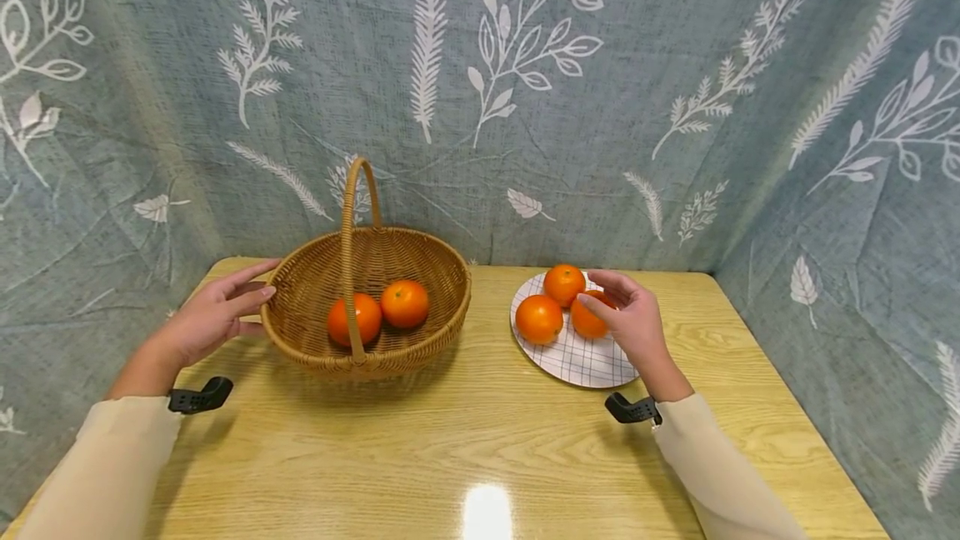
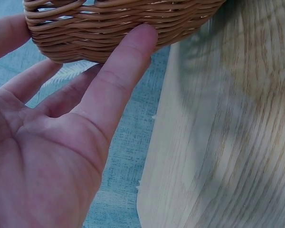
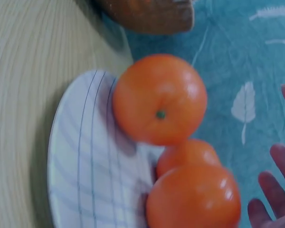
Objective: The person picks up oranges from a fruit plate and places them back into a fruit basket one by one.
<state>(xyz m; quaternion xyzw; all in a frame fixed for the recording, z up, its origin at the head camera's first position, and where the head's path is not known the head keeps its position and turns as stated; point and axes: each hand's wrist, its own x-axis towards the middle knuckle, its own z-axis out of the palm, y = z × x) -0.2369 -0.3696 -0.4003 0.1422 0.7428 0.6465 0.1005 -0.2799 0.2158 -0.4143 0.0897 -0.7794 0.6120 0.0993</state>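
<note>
A wicker basket (image 1: 420,355) with a tall arched handle stands on the left of the table, holding two oranges (image 1: 406,304). At its left side, my left hand (image 1: 210,312) touches the wicker with fingers extended; the left wrist view shows the thumb (image 2: 121,71) against the woven wall. To the right, a round white plate (image 1: 588,367) with a dark grid pattern bears three oranges (image 1: 539,320). My right hand (image 1: 636,322) hovers over the plate's right side, partly covering the nearest orange (image 1: 588,319). In the right wrist view, its spread fingers (image 3: 281,166) stand apart from the oranges.
A wooden table (image 1: 450,440) carries the basket and plate, with bare wood between them and in front. Blue-green cloth (image 1: 480,190) with white leaf prints hangs behind the table and along both sides.
</note>
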